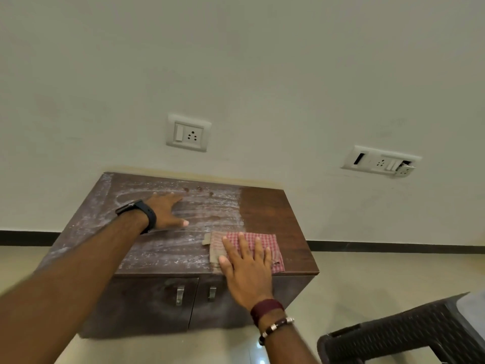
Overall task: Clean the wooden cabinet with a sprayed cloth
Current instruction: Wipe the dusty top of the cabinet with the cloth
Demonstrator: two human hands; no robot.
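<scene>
Against a pale wall stands a low, dark brown wooden cabinet with two front doors, each with a small metal handle. Most of its top is coated with a whitish, streaky film of dust, while a strip along its right side shows clean, rich brown wood.

Near the front edge of the top lies a red-and-white checked cloth, folded, with a beige edge showing on its left. The right hand lies flat on this cloth with fingers straight and spread, pressing it against the wood; nothing is gripped. The wrist carries a maroon band and a beaded bracelet.

The left hand rests palm down on the dusty part of the top, further back and to the left, its fingers stretched out and the thumb pointing right; it holds nothing. A dark smartwatch sits on that wrist.

On the wall above the cabinet is a white switch-and-socket plate. A second, wider white socket plate is further right, with one corner piece hanging loose. A dark skirting strip runs along the base of the wall above the light tiled floor. At the lower right corner stands a dark woven-pattern plastic chair.
</scene>
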